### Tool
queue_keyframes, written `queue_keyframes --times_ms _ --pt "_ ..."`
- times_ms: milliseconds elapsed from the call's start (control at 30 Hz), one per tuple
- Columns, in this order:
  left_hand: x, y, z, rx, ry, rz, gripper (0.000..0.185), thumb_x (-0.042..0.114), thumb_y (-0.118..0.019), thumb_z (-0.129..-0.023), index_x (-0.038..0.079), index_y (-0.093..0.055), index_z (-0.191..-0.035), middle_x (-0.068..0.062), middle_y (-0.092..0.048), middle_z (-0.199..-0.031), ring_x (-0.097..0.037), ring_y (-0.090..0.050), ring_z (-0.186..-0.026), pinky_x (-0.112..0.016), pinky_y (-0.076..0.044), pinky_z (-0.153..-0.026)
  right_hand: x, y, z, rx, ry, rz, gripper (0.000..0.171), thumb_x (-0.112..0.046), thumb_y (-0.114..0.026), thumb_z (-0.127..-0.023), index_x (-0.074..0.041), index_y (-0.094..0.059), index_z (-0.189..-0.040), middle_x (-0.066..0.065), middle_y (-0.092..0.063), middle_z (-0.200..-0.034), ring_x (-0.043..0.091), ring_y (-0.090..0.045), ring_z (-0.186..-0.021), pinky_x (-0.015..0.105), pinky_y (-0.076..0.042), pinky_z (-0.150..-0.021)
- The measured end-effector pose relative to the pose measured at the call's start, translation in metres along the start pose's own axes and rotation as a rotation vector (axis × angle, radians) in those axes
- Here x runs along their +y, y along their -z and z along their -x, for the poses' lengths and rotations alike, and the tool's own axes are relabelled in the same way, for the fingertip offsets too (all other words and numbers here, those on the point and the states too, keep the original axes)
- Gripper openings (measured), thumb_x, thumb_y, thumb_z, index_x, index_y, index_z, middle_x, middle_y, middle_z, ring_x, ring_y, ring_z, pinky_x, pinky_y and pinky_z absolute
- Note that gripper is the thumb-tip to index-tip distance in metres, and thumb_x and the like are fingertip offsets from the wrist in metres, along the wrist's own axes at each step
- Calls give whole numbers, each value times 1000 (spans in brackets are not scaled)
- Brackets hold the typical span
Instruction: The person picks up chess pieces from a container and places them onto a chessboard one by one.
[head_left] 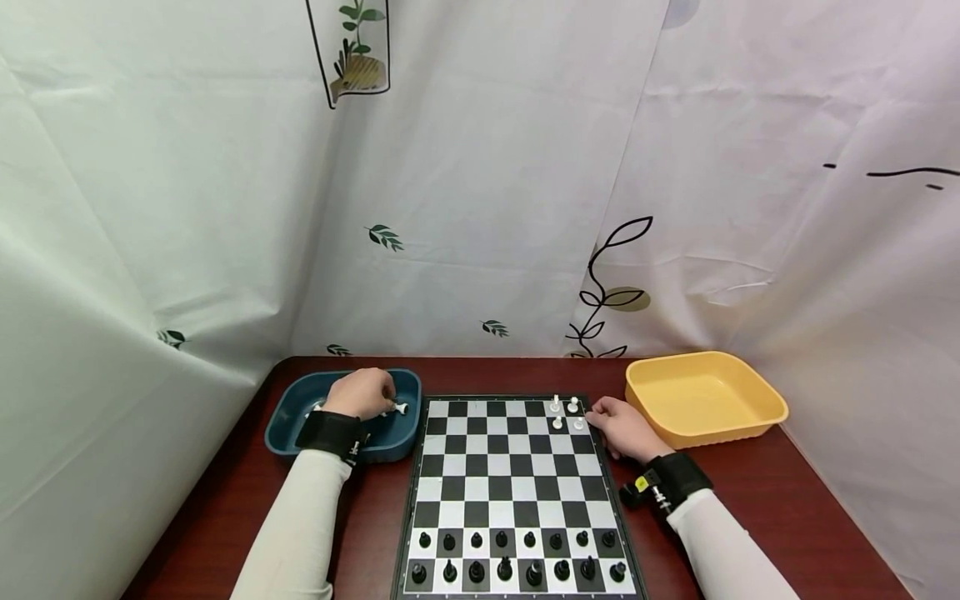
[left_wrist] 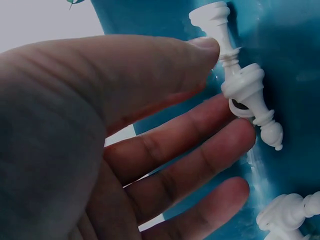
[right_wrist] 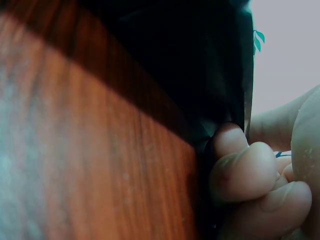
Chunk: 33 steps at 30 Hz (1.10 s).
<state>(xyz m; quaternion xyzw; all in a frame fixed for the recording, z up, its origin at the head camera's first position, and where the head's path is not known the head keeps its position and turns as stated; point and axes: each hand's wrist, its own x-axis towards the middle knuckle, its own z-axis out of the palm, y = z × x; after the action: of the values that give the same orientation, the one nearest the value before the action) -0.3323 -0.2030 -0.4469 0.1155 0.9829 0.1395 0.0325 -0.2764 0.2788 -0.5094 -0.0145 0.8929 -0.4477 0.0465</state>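
My left hand (head_left: 365,392) reaches into the blue bin (head_left: 281,425) at the back left, its fingers extended. In the left wrist view, its thumb tip overlaps a white chess piece (left_wrist: 211,16) lying there. Its middle fingertips are right at the base of a white bishop (left_wrist: 262,102). Another white piece (left_wrist: 285,215) lies lower down. At the right edge of the chessboard (head_left: 420,492), my right hand (head_left: 626,429) grips the dark border with curled fingers (right_wrist: 250,172). Several white pieces, among them a white pawn (head_left: 557,422), stand in the far right corner.
Two rows of black pieces, including a black king (head_left: 504,569), stand along the board's near side. A yellow bin (head_left: 705,429) sits at the back right of the brown table (head_left: 795,517). White patterned cloth (head_left: 480,183) hangs behind and on both sides.
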Motion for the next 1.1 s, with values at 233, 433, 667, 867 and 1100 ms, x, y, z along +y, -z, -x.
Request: queue_keyframes --times_ms 233,433,667,867,1100 --pt "-4 -8 0 -11 13 8 8 14 -90 -92 14 -84 -97 0 -73 -88 -19 -62 -75 -42 -54 -70 0 -1 1 -3 1 3 17 -18 -61 -112 -3 -63 -105 8 -57 -65 21 -52 -44 35 -44 -46" --pt "3 -8 3 9 16 -21 18 12 -88 -92 16 -77 -78 3 -60 -69 -19 -55 -66 -36 -42 -61 0 -2 1 -1 1 5 17 -19 -61 -112 -3 -63 -105 8 -57 -65 21 -52 -43 35 -44 -46" --pt "6 -10 1 12 22 -56 38 11 -86 -93 17 -65 -61 5 -44 -59 -18 -49 -60 -33 -34 -56 1 -1 0 3 5 7 17 -19 -61 -112 -4 -63 -105 8 -57 -64 21 -52 -43 35 -44 -46" --pt "7 -9 1 7 35 -78 36 12 -85 -93 18 -67 -63 2 -51 -59 -19 -54 -61 -34 -40 -57 0 0 0 -1 -3 5 18 -20 -61 -112 -4 -63 -105 8 -58 -65 21 -52 -44 34 -43 -46" --pt "7 -8 1 45 32 -88 34 12 -82 -93 17 -64 -64 2 -53 -60 -20 -55 -60 -35 -41 -56 2 1 -3 -6 11 2 17 -18 -61 -112 -4 -63 -104 7 -57 -63 20 -51 -42 33 -43 -45"
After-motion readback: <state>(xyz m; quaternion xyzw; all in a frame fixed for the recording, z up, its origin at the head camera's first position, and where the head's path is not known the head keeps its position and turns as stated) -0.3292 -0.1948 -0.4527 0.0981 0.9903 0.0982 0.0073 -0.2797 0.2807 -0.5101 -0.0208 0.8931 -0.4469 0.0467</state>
